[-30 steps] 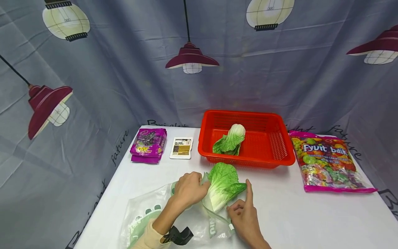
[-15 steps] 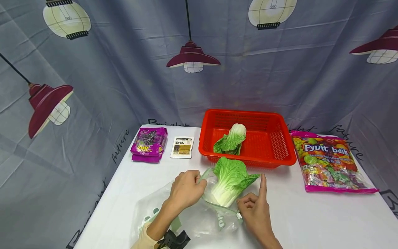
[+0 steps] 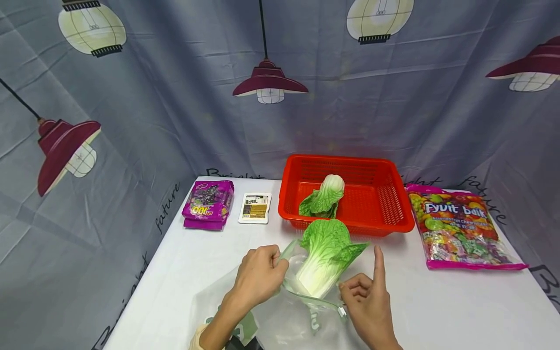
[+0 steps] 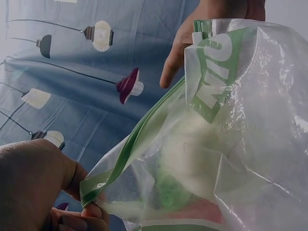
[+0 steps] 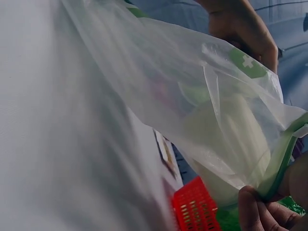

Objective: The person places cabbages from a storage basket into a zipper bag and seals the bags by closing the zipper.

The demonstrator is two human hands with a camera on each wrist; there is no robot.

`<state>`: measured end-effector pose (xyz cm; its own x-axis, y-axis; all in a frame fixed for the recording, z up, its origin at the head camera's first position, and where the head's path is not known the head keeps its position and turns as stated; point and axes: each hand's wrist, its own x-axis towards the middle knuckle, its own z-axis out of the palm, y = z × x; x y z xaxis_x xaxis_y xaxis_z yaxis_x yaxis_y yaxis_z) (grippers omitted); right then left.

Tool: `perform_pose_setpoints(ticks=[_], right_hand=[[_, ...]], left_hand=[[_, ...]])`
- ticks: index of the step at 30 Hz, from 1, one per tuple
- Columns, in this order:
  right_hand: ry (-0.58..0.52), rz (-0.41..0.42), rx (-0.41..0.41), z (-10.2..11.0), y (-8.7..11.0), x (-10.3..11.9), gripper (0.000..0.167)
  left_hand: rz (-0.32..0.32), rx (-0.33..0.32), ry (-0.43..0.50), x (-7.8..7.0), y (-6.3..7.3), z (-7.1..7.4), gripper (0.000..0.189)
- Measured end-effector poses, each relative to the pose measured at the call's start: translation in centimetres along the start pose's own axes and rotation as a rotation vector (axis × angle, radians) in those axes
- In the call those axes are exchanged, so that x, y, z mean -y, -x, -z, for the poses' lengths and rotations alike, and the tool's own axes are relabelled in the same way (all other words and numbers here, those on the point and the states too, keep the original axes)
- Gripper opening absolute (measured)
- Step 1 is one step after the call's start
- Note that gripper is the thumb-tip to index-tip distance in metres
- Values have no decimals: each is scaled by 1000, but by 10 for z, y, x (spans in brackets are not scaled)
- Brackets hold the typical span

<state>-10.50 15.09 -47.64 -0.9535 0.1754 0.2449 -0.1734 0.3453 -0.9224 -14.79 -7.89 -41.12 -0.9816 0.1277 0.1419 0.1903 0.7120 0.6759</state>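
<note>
Both hands hold the mouth of a clear zip bag (image 3: pixel 288 318) with green print and a green zip edge. My left hand (image 3: pixel 261 272) pinches the left corner of that edge; in the left wrist view its fingers (image 4: pixel 91 211) grip the green strip. At the other corner, by the white slider (image 3: pixel 341 311), my right hand (image 3: pixel 369 301) pinches the edge with its index finger pointing up. A green-and-white cabbage (image 3: pixel 323 257) stands in the mouth, white base inside the bag, leaves sticking out above. Through the plastic its pale base (image 5: pixel 226 139) shows in the right wrist view.
Behind the bag, a red plastic basket (image 3: pixel 372 226) holds a second cabbage (image 3: pixel 328 194). A purple packet (image 3: pixel 209 204) and a small white labelled pack (image 3: pixel 255 208) lie back left on the white table (image 3: pixel 144 301). A colourful candy bag (image 3: pixel 465 228) lies at the right.
Both hands have drawn apart, the right hand moving rightward, and the bag's mouth is spread wider. The cabbage and bag edge have shifted slightly right.
</note>
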Motion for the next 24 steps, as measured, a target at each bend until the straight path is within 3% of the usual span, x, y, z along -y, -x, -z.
perform_pose_setpoints(ticks=[9,18,24], right_hand=[[-5,35,-50,10,2,18,120],[-16,164,-80,23,-4,33,118],[-8,270,-92,36,-12,48,117]], left_hand=[[-32,-42,31,-9,5,7,27],[-94,-118,92,-17,7,14,26],[-146,-155,181,-24,7,21,25]])
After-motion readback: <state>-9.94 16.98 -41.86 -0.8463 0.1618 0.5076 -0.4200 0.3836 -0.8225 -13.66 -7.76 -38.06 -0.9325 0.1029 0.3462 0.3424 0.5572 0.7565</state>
